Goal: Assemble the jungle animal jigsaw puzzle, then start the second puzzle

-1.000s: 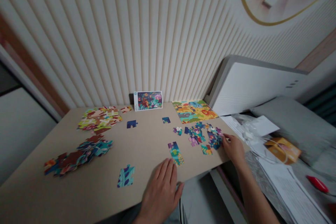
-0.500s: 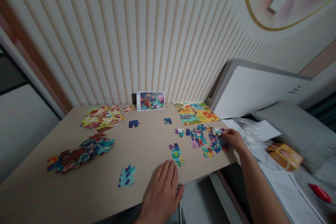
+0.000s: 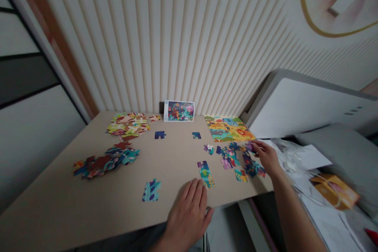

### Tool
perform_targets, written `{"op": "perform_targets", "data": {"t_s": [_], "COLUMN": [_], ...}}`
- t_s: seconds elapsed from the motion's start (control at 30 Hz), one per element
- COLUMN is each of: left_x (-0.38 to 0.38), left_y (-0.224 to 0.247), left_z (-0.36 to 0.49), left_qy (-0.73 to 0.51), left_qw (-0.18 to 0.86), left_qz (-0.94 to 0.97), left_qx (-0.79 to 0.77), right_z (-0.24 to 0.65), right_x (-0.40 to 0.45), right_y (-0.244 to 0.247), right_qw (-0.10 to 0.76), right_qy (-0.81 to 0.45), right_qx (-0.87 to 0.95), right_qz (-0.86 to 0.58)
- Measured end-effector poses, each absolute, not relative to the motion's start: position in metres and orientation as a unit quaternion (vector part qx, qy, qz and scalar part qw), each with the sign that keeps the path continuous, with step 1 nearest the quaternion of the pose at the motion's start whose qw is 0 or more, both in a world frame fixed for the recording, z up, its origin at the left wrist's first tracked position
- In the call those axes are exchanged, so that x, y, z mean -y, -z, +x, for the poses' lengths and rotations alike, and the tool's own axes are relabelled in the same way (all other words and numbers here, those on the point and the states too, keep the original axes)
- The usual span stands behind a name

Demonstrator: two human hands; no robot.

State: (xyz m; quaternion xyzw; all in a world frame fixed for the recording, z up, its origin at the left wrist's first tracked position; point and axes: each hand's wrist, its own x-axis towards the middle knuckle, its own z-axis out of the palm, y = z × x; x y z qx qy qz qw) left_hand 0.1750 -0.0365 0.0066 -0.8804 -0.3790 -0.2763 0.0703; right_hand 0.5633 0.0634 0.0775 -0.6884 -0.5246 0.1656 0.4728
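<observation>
My right hand [image 3: 265,156] pinches a purplish puzzle piece [image 3: 250,147] at the table's right side. Below it lies a loose cluster of dark, colourful puzzle pieces [image 3: 229,152], with more dark pieces [image 3: 251,165] under the hand. My left hand [image 3: 190,208] rests flat at the front edge, fingers stretched out. Its fingertips are close to a joined strip of pieces [image 3: 206,174]. To its left lies a joined teal block with dark blue spots [image 3: 151,191]. Two dark blue pieces, one at left [image 3: 160,135] and one at right [image 3: 196,135], lie farther back.
A picture card [image 3: 178,111] leans against the ribbed wall. A yellow animal puzzle [image 3: 230,128] lies at the back right. Two piles, a light one [image 3: 127,125] and a dark one [image 3: 108,160], occupy the left. Beyond the right edge are papers and an orange box [image 3: 335,191].
The view has swung left, so things appear farther right. My right hand now has a purplish piece raised slightly off the cluster. My left hand stays resting at the edge.
</observation>
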Motion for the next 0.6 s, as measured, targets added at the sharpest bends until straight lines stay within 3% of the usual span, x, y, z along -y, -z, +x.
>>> {"op": "perform_targets", "data": {"t_s": [0.17, 0.3, 0.6], "left_x": [0.037, 0.038, 0.038], "left_y": [-0.010, -0.012, -0.010], "left_z": [0.175, 0.176, 0.178], "left_qy": [0.272, 0.268, 0.257], "left_qw": [0.073, 0.068, 0.052], "left_qz": [-0.879, -0.882, -0.880], "left_qx": [0.385, 0.382, 0.395], "right_z": [0.450, 0.393, 0.389], "right_x": [-0.086, -0.109, -0.116], "right_y": [-0.079, -0.067, -0.061], "right_qw": [0.384, 0.309, 0.320], "right_qy": [-0.348, -0.395, -0.171], "right_qx": [0.671, 0.742, 0.791], "right_qz": [-0.531, -0.446, -0.493]}}
